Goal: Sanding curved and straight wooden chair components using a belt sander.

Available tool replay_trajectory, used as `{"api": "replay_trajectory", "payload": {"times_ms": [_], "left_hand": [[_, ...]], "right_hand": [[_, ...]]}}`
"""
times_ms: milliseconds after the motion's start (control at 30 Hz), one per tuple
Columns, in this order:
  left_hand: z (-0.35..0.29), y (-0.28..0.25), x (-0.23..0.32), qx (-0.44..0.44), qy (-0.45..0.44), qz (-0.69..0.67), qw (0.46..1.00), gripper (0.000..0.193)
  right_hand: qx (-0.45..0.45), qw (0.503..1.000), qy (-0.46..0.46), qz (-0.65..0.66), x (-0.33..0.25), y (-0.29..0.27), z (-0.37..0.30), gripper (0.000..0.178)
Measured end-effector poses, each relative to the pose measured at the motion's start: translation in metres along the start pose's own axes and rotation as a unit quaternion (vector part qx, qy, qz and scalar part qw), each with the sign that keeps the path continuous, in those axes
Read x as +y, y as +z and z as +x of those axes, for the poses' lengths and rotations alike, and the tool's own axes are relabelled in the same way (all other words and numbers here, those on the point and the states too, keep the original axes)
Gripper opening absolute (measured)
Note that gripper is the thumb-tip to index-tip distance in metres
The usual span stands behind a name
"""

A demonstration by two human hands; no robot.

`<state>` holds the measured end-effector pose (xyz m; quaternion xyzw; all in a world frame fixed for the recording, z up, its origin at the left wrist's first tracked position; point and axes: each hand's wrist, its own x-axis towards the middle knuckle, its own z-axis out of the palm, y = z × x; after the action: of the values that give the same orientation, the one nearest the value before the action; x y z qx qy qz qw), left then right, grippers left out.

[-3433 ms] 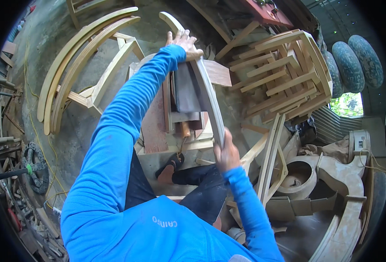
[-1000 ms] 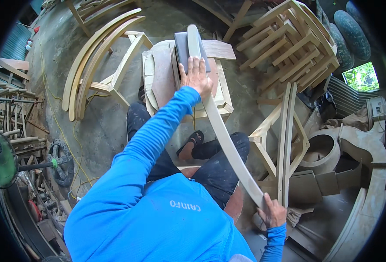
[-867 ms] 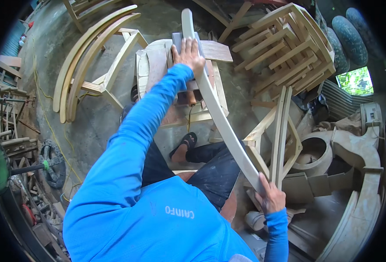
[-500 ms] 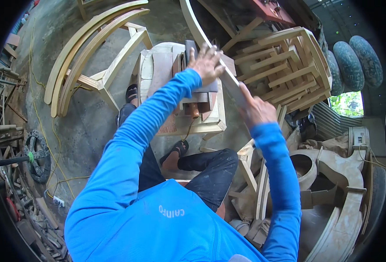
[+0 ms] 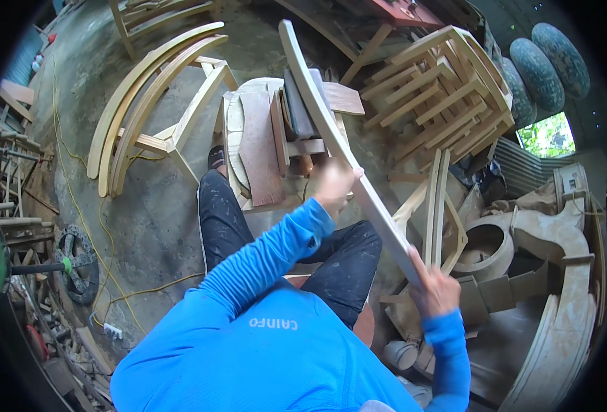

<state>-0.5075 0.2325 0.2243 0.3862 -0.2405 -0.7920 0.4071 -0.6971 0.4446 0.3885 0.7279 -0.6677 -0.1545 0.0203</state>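
A long, curved wooden strip (image 5: 341,147) slants across the middle, from the far centre down toward my right. My right hand (image 5: 437,292) grips its near end. My left hand (image 5: 335,187), partly smeared by motion, is closed on the strip's left edge around its middle, thumb against the wood. Under the strip's far half is a grey, flat-faced block (image 5: 299,103), set on edge between boards and partly covered by the strip. It sits on a low wooden stand (image 5: 235,147) with a reddish-brown curved board (image 5: 261,147) beside it.
Several curved wooden strips (image 5: 130,110) lean on a wooden frame at left. Stacked frames (image 5: 447,96) stand at far right, near dark inner tubes (image 5: 540,69). A yellow cord (image 5: 84,233) crosses the floor. Large pale carved wooden parts (image 5: 564,275) lie at right.
The strip has come back toward me and to the right. My left hand has left its spread position over the grey block and moved nearer; my right hand has moved nearer with the strip's end.
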Motion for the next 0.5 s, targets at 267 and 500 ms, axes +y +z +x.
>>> {"api": "replay_trajectory", "payload": {"times_ms": [267,500], "left_hand": [[-0.005,0.05,-0.082,0.052,-0.162,-0.259,0.951,0.031],[-0.045,0.057,-0.04,-0.009,0.003,-0.217,0.976,0.037]], "right_hand": [[0.166,0.962,0.216,0.032,0.036,0.056,-0.187,0.08],[0.023,0.853,0.433,0.29,0.031,0.24,-0.219,0.041]]}}
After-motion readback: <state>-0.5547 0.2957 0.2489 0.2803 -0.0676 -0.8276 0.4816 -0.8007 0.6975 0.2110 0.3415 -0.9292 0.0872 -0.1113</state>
